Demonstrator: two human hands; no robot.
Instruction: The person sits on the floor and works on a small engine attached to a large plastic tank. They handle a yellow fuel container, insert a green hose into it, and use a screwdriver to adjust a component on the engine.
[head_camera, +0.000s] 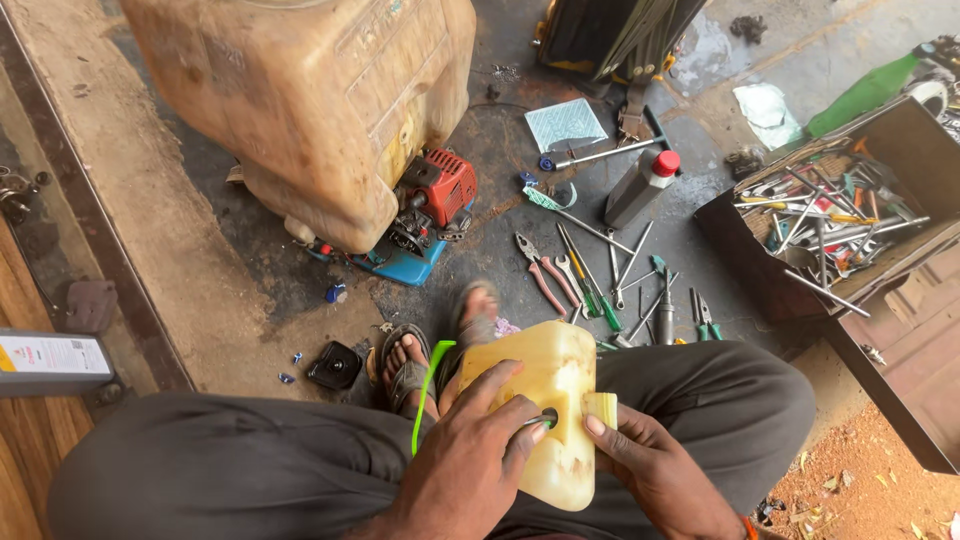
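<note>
Yellowish plastic tank (550, 400) rests on the seated person's lap, between the knees. Left hand (470, 455) lies over its left side, fingers curled, pinching something small at the tank's round opening (549, 416); a green tube (428, 392) runs beside it. Right hand (655, 470) grips the tank's right edge, fingertips pressed on. Pliers and wrenches (590, 275) scattered on floor ahead; open toolbox (830, 215) at right; small red engine (435, 200) at left.

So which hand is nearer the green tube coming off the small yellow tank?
Left. The left hand lies across the yellow tank just beside the green tube, fingertips at the tank's opening. The right hand grips the tank's far edge, on the side away from the tube.
</note>
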